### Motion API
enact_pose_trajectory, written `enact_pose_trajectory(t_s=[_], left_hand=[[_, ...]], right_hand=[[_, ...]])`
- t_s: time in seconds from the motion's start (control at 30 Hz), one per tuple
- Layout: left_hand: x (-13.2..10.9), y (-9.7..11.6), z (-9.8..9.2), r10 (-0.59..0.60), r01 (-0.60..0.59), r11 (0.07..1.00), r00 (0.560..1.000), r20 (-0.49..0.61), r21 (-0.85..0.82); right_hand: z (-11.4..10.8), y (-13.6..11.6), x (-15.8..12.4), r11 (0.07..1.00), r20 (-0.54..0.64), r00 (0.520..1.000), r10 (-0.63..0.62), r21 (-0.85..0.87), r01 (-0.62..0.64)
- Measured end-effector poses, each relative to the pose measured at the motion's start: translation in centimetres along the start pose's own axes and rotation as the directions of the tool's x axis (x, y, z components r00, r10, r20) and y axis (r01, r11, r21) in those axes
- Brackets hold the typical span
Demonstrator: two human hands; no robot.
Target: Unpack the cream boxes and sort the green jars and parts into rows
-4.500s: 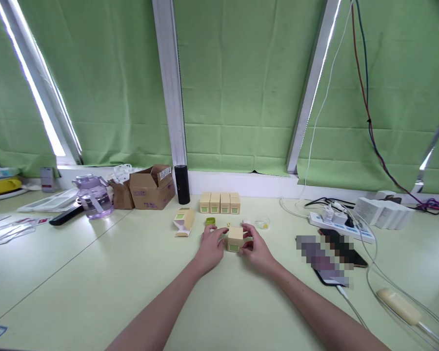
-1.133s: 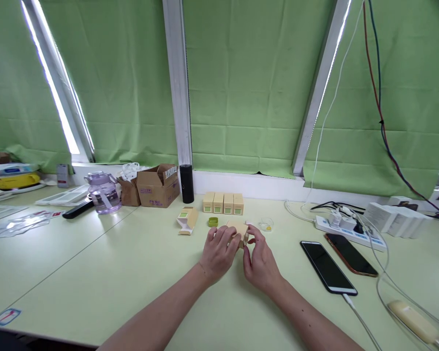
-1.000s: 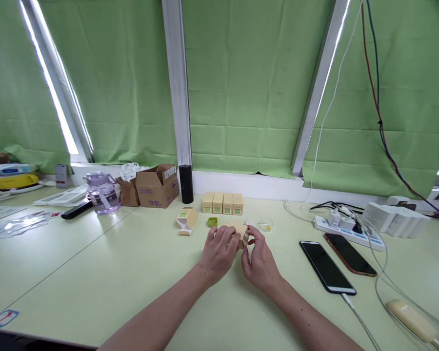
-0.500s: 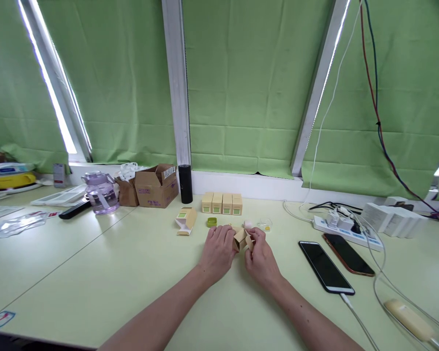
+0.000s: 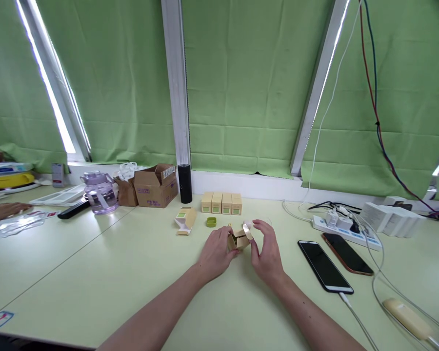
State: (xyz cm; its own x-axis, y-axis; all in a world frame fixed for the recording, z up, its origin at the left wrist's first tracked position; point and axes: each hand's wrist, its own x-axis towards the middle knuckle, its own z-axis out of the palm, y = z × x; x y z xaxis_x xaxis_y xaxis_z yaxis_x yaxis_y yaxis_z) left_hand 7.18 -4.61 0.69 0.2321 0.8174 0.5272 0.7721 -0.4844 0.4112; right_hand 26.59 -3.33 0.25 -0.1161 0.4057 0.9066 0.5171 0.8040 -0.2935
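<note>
My left hand [image 5: 216,249] grips a small tan carton [image 5: 239,240] lying on its side on the pale green table [image 5: 95,273], its end flaps open toward the right. My right hand [image 5: 266,247] is at that open end, thumb and forefinger pinched on a small pale item [image 5: 247,229] at the carton's mouth. Behind the hands stand a row of several closed tan cartons [image 5: 221,203], a green cap [image 5: 211,222] and another opened carton [image 5: 185,220] lying flat.
Two phones [image 5: 324,273] and a power strip [image 5: 342,228] with cables lie at the right. A black cylinder [image 5: 185,183], cardboard boxes [image 5: 154,185] and a purple water bottle [image 5: 100,193] stand at the back left. Another person's hand [image 5: 2,211] rests at the far left edge.
The carton stood upright between both hands, then was laid on its side and its end flaps opened. My right hand now lifts away from the opening, pinching a small pale item.
</note>
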Motion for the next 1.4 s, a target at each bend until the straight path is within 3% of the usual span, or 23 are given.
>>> enact_pose_trajectory(t_s=[0.1,0.2,0.37,0.5,0.6,0.73,0.93,1.13,1.4], left_hand=[[0.0,-0.2,0.1,0.020,-0.020,1.000,1.000,0.014,0.008],[0.1,-0.2,0.1,0.035,-0.035,0.999,0.999,0.014,0.011],[0.2,0.1,0.1,0.052,-0.051,0.998,0.999,-0.005,0.033],[0.1,-0.1,0.2,0.125,-0.124,0.992,0.992,-0.013,0.038],[0.0,-0.3,0.4,0.164,-0.163,0.986,0.986,-0.040,0.037],[0.0,-0.2,0.2,0.088,-0.087,0.994,0.996,-0.021,0.060],[0.0,-0.1,-0.2,0.095,-0.097,0.995,0.994,0.048,0.031],[0.0,-0.1,-0.3,0.124,-0.124,0.992,0.991,0.046,-0.008],[0.0,-0.2,-0.1,0.082,-0.082,0.997,0.995,0.050,0.007]], right_hand=[[-0.4,0.1,0.6,0.975,0.033,0.975,-0.218,-0.039,0.219],[-0.7,-0.3,0.9,0.935,0.067,0.934,-0.350,-0.041,0.353],[-0.6,-1.6,0.8,0.883,0.125,0.876,-0.466,-0.003,0.470],[-0.4,-2.2,0.7,0.873,0.186,0.856,-0.483,0.027,0.487],[-0.3,-2.1,0.7,0.884,0.195,0.868,-0.457,-0.004,0.467],[-0.5,-1.1,0.8,0.918,0.135,0.919,-0.371,-0.098,0.385],[-0.5,1.0,0.2,0.983,0.071,0.995,-0.072,-0.164,0.083],[0.2,1.7,-0.6,0.980,0.073,0.983,0.171,-0.116,-0.162],[0.5,1.4,-0.7,0.987,0.152,0.975,0.162,-0.029,-0.160]])
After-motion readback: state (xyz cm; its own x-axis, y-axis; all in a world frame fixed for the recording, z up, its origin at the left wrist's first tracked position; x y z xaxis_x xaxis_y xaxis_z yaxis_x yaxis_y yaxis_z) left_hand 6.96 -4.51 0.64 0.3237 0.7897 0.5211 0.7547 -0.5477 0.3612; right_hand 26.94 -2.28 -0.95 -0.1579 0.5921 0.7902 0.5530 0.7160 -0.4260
